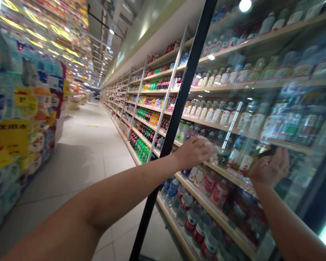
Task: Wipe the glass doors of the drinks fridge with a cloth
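My left hand (193, 152) reaches out to a glass door and is closed on a crumpled white cloth (212, 149), held at the glass. The cloth is blurred, and part of it is hidden behind my fingers. My right hand (273, 167) is raised in front of the same door, fingers loosely bent and apart from the thumb, with nothing clearly in it. A dark patch beside it is too blurred to name. The door's black frame (176, 108) slants upward just left of my left hand.
Shelves of bottled drinks (206, 110) stand behind the glass. More drink shelves (152, 105) run down the right side of a tiled aisle (84, 159). Stacked bottle packs (8, 90) with yellow signs (9, 145) line the left side.
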`<state>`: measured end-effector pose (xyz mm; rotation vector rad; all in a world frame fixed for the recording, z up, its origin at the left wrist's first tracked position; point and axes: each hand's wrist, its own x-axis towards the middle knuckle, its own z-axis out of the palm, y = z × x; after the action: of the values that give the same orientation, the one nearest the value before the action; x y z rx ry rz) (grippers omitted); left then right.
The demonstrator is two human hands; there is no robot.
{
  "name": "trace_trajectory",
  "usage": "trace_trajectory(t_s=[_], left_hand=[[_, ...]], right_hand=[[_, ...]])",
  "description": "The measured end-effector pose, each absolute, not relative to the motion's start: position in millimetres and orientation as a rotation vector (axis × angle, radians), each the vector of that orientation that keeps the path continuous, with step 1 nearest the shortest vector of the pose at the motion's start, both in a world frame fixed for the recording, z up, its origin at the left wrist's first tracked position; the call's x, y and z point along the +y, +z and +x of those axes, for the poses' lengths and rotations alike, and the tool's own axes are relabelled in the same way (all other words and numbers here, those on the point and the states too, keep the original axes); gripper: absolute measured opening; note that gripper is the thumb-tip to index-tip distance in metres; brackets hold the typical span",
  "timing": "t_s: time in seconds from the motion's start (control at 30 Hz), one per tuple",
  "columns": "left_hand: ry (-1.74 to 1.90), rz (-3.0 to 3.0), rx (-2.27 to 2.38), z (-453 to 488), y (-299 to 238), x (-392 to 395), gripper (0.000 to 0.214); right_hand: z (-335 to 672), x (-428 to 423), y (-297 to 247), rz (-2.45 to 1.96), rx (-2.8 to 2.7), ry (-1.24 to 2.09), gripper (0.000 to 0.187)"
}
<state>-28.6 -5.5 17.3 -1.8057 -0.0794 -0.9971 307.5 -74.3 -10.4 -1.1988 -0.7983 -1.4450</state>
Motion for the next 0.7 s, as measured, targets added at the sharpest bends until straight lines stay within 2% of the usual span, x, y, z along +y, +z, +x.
trace_trajectory(t_s=[0.1,0.23,0.3,0.5,0.7], left_hand=[[-0.831,-1.794,0.131,-25.0,14.6,-3.7,0.026],[-1.119,-1.776,-0.261,-26.0,55.8,-1.3,0.037],[-1.227,-1.755,-0.395,-24.4,58.8,-1.1,0.038],[-0.87,-1.743,0.097,-19.4,18.1,2.2,0.032],[-1.244,-1.736,-0.37,-25.0,63.5,-0.6,0.034]], right_hand=[[310.2,-73.1,-10.7,-1.179,-0.803,-1.475,0.059],[309.5,-72.4,-10.7,-1.185,-0.793,-1.466,0.058],[308.9,-72.5,-10.7,-1.193,-0.786,-1.456,0.058],[310.7,-73.5,-10.7,-1.202,-0.796,-1.453,0.06],[305.6,-75.1,-10.8,-1.212,-0.807,-1.405,0.058]])
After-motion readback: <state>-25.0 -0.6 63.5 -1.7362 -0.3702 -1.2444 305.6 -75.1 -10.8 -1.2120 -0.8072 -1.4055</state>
